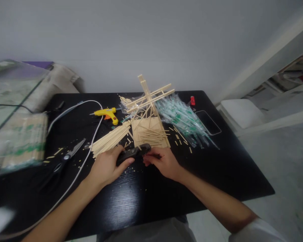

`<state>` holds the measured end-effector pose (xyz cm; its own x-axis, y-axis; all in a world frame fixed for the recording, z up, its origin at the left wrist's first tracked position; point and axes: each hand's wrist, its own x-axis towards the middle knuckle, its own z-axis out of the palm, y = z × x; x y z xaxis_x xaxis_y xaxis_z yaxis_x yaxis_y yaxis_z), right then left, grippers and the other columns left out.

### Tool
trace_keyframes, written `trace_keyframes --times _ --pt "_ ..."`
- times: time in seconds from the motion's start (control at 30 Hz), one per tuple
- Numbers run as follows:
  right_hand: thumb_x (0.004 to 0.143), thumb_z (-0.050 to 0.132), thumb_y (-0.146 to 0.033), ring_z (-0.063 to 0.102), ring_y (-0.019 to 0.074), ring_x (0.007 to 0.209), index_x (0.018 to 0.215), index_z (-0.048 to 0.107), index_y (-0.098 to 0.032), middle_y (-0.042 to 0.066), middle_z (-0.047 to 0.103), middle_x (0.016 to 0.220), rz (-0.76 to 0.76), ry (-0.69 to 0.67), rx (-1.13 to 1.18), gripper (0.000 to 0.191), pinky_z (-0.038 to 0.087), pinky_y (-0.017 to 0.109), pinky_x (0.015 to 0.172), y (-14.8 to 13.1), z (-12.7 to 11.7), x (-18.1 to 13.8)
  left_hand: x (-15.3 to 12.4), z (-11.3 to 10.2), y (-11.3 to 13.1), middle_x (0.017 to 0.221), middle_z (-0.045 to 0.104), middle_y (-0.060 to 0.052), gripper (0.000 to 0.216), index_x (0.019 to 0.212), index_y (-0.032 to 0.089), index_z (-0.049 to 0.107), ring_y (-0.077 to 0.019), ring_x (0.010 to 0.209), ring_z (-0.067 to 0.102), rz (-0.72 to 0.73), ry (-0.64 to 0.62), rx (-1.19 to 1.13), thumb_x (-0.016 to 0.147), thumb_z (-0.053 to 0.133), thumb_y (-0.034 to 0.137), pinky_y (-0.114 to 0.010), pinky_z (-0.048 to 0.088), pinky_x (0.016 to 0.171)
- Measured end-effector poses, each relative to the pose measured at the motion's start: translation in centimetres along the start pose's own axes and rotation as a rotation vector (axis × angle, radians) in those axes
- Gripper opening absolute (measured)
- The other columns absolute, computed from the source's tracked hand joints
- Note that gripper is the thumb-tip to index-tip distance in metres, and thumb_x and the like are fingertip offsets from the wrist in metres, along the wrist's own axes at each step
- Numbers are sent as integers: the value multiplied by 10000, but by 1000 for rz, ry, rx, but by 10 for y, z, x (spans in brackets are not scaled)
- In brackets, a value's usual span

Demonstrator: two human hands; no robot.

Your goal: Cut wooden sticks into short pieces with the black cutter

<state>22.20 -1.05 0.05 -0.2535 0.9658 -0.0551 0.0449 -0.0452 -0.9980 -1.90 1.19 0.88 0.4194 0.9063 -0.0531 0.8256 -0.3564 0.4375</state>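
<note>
My left hand (108, 165) is closed around a dark hand tool (128, 154) that looks like a cutter; its exact kind is blurred. At the head of the tool, my right hand (163, 162) has its fingers pinched together, and whatever they hold is too small to make out. Just beyond the tool lies a flat mat of wooden sticks (138, 129) with a heap of loose sticks (153, 136) on it. Behind that stands a windmill-like stick structure (149, 97) with crossed arms. A bundle of long sticks (111, 138) fans out beside my left hand.
A yellow glue gun (108, 112), scissors (67, 158) and a white cable (97, 129) lie on the black table (204, 188). Green-printed plastic wrappers (179, 114), a phone (208, 122) and a red lighter (192, 100) are at the right. A packet of sticks (25, 137) sits left.
</note>
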Motion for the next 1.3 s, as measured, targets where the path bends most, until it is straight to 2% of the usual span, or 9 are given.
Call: trace_keyframes --times 0.43,0.6,0.73,0.8,0.87,0.93,1.0,1.1,1.3 --pt "786 861 -412 641 120 533 834 731 -95 23 694 659 205 -473 540 346 511 241 548 0 -4 -1 -1 1 -12 993 725 -101 438 1102 177 610 -258 868 698 369 12 -300 944 495 569 -334 503 767" --pt "785 861 -416 656 125 541 840 729 -99 25 703 661 208 -445 520 348 515 241 554 0 -3 -1 -2 -1 -10 810 686 -59 436 971 177 617 -224 696 651 302 -22 -245 952 459 583 -305 444 637" --pt "811 837 -403 694 148 628 858 713 -118 29 719 707 177 -362 403 314 561 276 645 3 -6 1 -1 -5 -8 780 687 -49 413 912 185 614 -220 696 653 211 -52 -202 957 465 568 -297 431 645" --pt "776 872 -333 711 143 709 954 701 -148 24 736 825 107 -262 328 309 577 278 717 4 -7 1 0 -7 -8 762 689 -44 405 884 192 612 -220 695 658 170 -71 -160 954 481 569 -294 423 645" --pt "708 916 -234 718 126 759 1143 653 -213 25 726 1048 7 -177 291 509 591 275 753 4 -9 0 0 -8 -7 725 677 -36 414 830 200 598 -217 677 654 144 -99 -118 950 490 581 -289 408 629" --pt "700 911 -173 724 121 807 1295 587 -285 41 664 1249 -73 -180 269 686 609 287 778 3 -10 -1 1 -8 -5 715 678 -37 430 802 203 591 -216 675 657 130 -128 -88 948 493 595 -286 401 622" --pt "760 864 -165 722 155 951 1292 625 -288 60 627 1326 -123 -240 228 595 612 299 834 1 -11 -2 1 -8 -3 730 690 -43 438 801 203 597 -217 685 663 124 -159 -71 946 494 603 -286 400 623" --pt "799 833 -181 694 204 1093 1200 711 -248 72 657 1283 -108 -285 210 425 603 312 898 0 -12 -2 0 -9 0 735 699 -45 456 811 201 613 -217 683 665 111 -194 -59 945 488 618 -287 395 618" --pt "753 875 -221 733 182 943 1218 710 -225 60 700 1186 12 -293 282 493 613 324 880 3 -9 -2 0 -11 1 729 709 -47 492 796 198 643 -218 680 668 117 -195 1 944 476 637 -291 388 622"
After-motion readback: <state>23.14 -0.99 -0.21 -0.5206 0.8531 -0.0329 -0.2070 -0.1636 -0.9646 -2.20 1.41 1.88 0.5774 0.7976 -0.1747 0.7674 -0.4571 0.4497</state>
